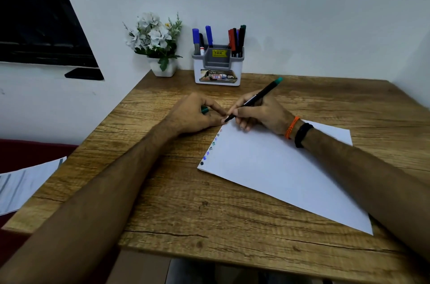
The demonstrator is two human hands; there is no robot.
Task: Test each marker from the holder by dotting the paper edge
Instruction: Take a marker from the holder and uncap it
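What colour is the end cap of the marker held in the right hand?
Teal green, on the marker in the right hand; head view.

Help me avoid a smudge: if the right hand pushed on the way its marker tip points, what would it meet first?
Probably the left hand: the right hand aims the marker tip at those fingertips by the paper corner. Depth is unclear.

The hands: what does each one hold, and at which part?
The right hand grips the green-ended marker low on its barrel, near the tip. The left hand holds its green cap in curled fingers.
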